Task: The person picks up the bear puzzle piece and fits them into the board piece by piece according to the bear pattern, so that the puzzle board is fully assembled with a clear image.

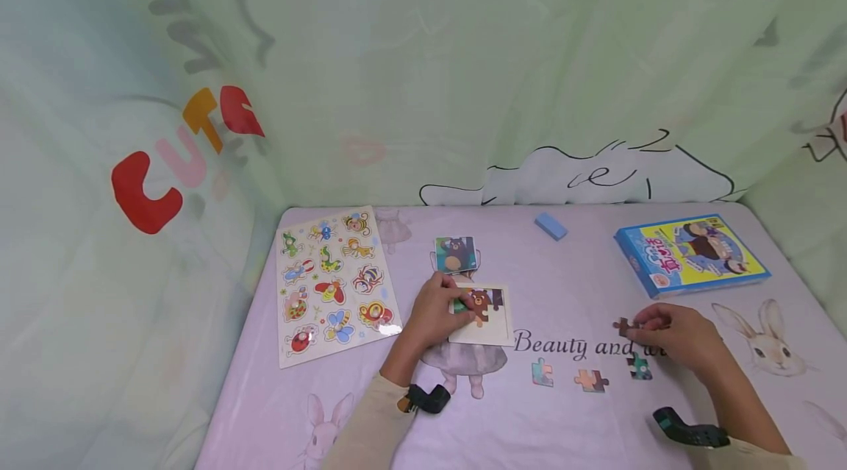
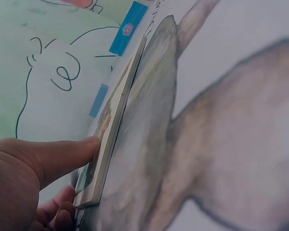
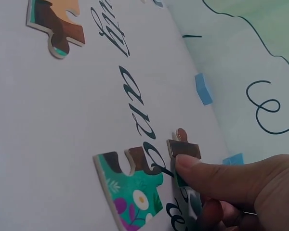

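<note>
My left hand (image 1: 437,312) grips the left side of a pale jigsaw tray (image 1: 486,335), thumb on top and fingers at its edge. Joined pieces with a brown bear (image 1: 481,299) fill part of the tray's upper area. To the right, my right hand (image 1: 684,337) pinches a brown jigsaw piece (image 3: 185,149) between thumb and fingers, close over the tablecloth's lettering. Just below that hand lies a teal piece with a flower (image 3: 140,197). An orange-and-brown piece (image 1: 591,380) and a pale teal-and-pink piece (image 1: 542,372) lie further left.
Behind the tray is a bear picture card (image 1: 456,254). A board with several insect pictures (image 1: 339,286) lies on the left. At the back are a small blue block (image 1: 551,226) and, on the right, a blue-and-yellow box (image 1: 695,253). Printed curtains stand behind the table.
</note>
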{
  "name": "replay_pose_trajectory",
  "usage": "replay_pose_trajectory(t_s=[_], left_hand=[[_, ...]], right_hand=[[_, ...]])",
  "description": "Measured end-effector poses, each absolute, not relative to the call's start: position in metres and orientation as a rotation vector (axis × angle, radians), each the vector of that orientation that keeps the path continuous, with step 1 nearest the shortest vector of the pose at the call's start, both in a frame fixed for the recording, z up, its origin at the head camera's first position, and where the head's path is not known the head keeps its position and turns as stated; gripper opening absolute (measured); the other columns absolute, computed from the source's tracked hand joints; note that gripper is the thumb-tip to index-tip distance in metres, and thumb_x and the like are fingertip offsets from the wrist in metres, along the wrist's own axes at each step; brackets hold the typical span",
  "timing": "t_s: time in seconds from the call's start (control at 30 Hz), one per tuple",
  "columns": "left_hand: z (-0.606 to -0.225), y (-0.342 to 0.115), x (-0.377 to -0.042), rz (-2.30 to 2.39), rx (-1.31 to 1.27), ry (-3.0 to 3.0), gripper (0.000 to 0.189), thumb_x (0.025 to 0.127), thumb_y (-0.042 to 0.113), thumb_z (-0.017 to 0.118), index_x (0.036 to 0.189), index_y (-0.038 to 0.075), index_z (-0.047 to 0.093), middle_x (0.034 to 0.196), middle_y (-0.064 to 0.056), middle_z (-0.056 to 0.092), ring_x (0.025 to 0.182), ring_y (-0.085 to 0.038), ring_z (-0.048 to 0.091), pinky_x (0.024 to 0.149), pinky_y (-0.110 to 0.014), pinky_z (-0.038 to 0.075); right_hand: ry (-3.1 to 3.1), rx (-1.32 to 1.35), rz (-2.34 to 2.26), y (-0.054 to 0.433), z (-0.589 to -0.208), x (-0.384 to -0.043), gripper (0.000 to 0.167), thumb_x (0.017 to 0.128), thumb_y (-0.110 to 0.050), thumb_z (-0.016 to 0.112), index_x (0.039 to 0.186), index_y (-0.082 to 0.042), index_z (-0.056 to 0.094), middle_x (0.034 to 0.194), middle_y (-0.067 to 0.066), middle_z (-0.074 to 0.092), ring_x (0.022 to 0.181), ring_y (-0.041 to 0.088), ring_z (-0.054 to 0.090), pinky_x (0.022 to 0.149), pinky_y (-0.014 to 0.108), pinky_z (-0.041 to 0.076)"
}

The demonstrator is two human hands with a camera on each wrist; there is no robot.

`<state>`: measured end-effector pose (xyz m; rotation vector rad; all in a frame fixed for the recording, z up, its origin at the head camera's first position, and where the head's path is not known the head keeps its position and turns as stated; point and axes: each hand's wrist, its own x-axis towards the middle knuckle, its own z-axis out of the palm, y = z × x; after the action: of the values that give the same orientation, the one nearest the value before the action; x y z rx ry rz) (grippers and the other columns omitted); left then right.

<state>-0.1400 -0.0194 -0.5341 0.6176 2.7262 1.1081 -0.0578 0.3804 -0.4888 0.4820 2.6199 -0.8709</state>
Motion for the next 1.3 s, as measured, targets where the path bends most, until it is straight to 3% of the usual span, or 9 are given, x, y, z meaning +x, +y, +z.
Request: replay_pose_trajectory(t_s=[0.23,0.47,0.67,1.07,1.3], left_hand=[[-0.533,-0.02,-0.139,1.085,0.615,2.735,0.016,0.084,0.03,0.083,0.095,0.018,0.08,0.107,-0.001,0.051,0.098,-0.013,0.049,0.085,-0.024,0.043],[-0.532,-0.019,-0.139,1.084,0.622,2.732,0.015,0.085,0.029,0.083,0.095,0.018,0.08,0.107,-0.002,0.051,0.099,-0.014,0.048,0.086,-0.026,0.043],[-0.532,-0.019,-0.139,1.082,0.627,2.734,0.016,0.085,0.029,0.082,0.096,0.018,0.08,0.107,-0.002,0.051,0.099,-0.015,0.048,0.086,-0.026,0.043],[-0.531,-0.019,-0.138,1.084,0.63,2.73,0.015,0.086,0.028,0.082,0.096,0.018,0.08,0.109,-0.002,0.051,0.099,-0.015,0.048,0.087,-0.026,0.043],[-0.531,-0.019,-0.139,1.093,0.623,2.723,0.016,0.086,0.028,0.082,0.097,0.017,0.08,0.109,-0.002,0.051,0.1,-0.015,0.048,0.087,-0.026,0.042]], right_hand=[[2.626,0.43,-0.889,0.379,-0.488,-0.058,0.045,0.09,-0.038,0.077,0.111,0.0,0.064,0.094,0.01,0.067,0.089,0.027,0.055,0.067,0.031,0.046],[2.564,0.353,-1.04,0.365,-0.489,-0.059,0.051,0.096,-0.046,0.069,0.121,-0.002,0.062,0.105,0.011,0.068,0.095,0.026,0.057,0.071,0.028,0.049],[2.493,0.246,-1.209,0.342,-0.491,-0.062,0.043,0.098,-0.039,0.067,0.122,-0.004,0.063,0.112,0.013,0.067,0.092,0.019,0.063,0.075,0.021,0.056],[2.542,0.064,-1.228,0.307,-0.49,-0.071,0.032,0.097,-0.028,0.071,0.122,-0.009,0.066,0.108,0.007,0.07,0.094,0.018,0.063,0.078,0.02,0.053],[2.526,0.091,-1.232,0.285,-0.492,-0.079,0.031,0.095,-0.031,0.073,0.116,-0.008,0.068,0.099,0.007,0.068,0.087,0.02,0.062,0.073,0.023,0.053]])
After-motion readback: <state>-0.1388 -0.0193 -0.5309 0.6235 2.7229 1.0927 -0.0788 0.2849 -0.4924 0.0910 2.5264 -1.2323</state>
